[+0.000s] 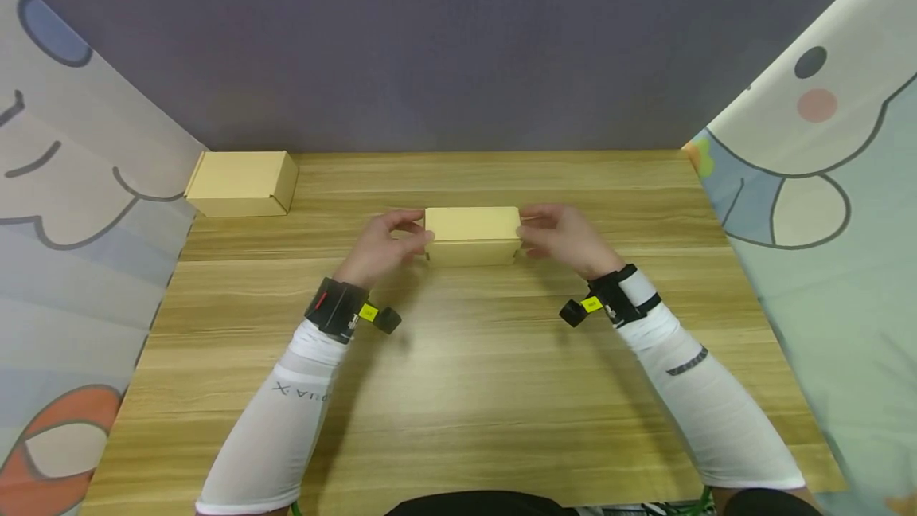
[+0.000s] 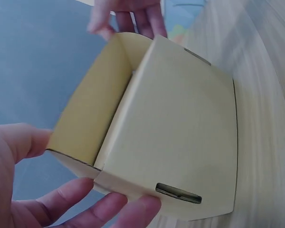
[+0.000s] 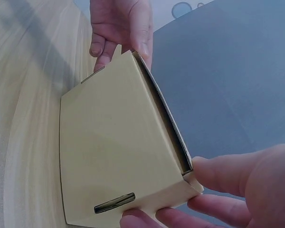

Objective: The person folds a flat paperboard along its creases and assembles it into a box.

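A small tan cardboard box (image 1: 473, 252) stands on the table between both hands. My left hand (image 1: 383, 249) holds its left end, the thumb at the lid's edge and the fingers along the side. At the other end, my right hand (image 1: 562, 237) grips it in much the same way. The lid (image 2: 88, 111) is tilted up from the box in the left wrist view. A narrow dark gap (image 3: 164, 114) shows along the lid in the right wrist view. Slots (image 2: 179, 193) pierce the box's near face close to its ends. What lies inside is hidden.
A second tan cardboard box (image 1: 239, 175), closed, sits at the table's back left corner. The wooden table (image 1: 473, 388) meets a dark panel (image 1: 458, 46) at the back. Cartoon-printed cloth (image 1: 809, 181) borders both sides.
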Motion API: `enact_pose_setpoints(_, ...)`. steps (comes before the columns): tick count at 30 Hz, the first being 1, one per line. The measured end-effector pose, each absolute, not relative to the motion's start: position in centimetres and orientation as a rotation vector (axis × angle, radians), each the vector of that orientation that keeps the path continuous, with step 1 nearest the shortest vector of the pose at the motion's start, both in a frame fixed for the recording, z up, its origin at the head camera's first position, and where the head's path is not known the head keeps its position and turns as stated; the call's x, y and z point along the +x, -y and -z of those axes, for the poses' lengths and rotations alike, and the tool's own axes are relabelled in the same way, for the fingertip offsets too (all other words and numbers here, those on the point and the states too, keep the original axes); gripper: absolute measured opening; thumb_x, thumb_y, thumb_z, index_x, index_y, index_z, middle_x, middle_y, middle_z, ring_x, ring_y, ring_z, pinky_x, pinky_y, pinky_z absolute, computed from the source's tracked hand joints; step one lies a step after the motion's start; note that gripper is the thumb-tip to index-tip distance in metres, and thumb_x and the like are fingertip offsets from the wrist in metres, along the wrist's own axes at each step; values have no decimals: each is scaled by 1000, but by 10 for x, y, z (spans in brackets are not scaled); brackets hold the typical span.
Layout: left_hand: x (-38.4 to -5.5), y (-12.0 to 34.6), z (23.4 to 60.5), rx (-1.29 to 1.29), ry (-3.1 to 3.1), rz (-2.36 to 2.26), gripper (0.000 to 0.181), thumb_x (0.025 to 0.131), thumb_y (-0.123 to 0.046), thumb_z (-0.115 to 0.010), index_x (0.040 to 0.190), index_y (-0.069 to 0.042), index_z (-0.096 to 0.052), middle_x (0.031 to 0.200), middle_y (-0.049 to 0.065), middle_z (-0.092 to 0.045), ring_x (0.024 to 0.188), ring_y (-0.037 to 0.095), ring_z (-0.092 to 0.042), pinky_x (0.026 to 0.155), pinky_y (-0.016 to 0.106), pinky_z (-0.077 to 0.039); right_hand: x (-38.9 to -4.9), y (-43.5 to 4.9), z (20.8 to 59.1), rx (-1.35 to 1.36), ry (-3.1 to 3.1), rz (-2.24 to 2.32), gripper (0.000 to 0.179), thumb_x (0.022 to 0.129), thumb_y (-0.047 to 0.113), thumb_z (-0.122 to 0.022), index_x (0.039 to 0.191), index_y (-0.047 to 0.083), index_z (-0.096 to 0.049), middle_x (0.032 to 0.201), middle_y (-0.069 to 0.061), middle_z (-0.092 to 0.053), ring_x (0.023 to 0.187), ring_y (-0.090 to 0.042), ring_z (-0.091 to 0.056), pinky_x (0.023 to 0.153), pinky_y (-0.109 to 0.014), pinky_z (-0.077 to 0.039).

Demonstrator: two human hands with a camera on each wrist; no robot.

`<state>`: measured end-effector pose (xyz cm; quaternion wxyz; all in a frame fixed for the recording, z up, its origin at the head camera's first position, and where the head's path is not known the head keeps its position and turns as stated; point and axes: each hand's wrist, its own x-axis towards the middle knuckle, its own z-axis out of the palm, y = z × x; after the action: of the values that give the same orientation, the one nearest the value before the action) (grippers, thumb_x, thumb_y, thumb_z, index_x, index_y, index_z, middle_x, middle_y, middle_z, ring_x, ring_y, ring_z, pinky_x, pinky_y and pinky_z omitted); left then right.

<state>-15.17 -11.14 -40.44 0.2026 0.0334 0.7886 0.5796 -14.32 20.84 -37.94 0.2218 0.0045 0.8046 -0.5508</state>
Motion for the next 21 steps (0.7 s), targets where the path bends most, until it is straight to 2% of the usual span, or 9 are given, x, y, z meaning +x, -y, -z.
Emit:
enact_pose_setpoints(9, -152, 111, 407, 93, -2200, -1633, 60, 96, -21, -76, 150, -11, -54, 139, 14, -63, 106, 35, -72, 95, 53, -61, -144, -208, 382, 24, -2252, 1511, 53, 101, 13, -67, 150, 0, -49, 152, -24, -52, 121, -43, -67, 99, -53, -60)
enact_pose_setpoints(15, -152, 110, 408, 97, -2179, -1653, 61, 96, -20, -76, 151, -8, -52, 145, 17, -59, 107, 36, -71, 96, 55, -60, -144, -209, 386, 17, -2266, 1515, 54, 101, 12, -68, 150, -1, -48, 152, -24, -52, 119, -43, -68, 99, -53, -60)
enact_pose_setpoints(21, -147, 109, 404, 65, -2210, -1628, 60, 95, -23, -77, 150, -13, -54, 138, 15, -65, 109, 36, -73, 98, 56, -59, -142, -210, 388, -5, -2280, 1527, 54, 100, 12, -69, 149, 0, -49, 151, -23, -53, 116, -43, -69, 97, -52, -61)
